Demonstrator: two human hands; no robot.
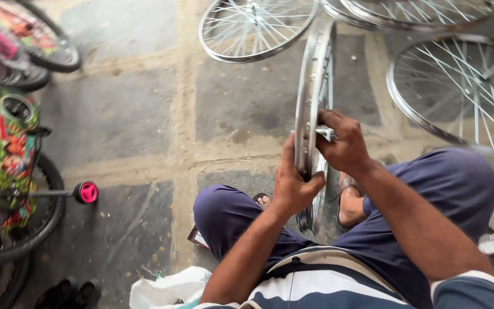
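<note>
A shiny metal bicycle wheel rim with spokes stands upright on edge between my knees. My left hand grips the rim's near edge, thumb hooked over it. My right hand is closed on a small silver tool pressed against the rim from the right side. My legs in dark blue trousers and my sandalled feet sit on either side of the wheel's lower part, which is hidden behind my left hand and knee.
Several more spoked wheels lie flat on the stone floor, ahead and at right. A colourful child's bicycle with a pink-tipped axle peg stands at left. A white plastic bag and black shoes lie near me.
</note>
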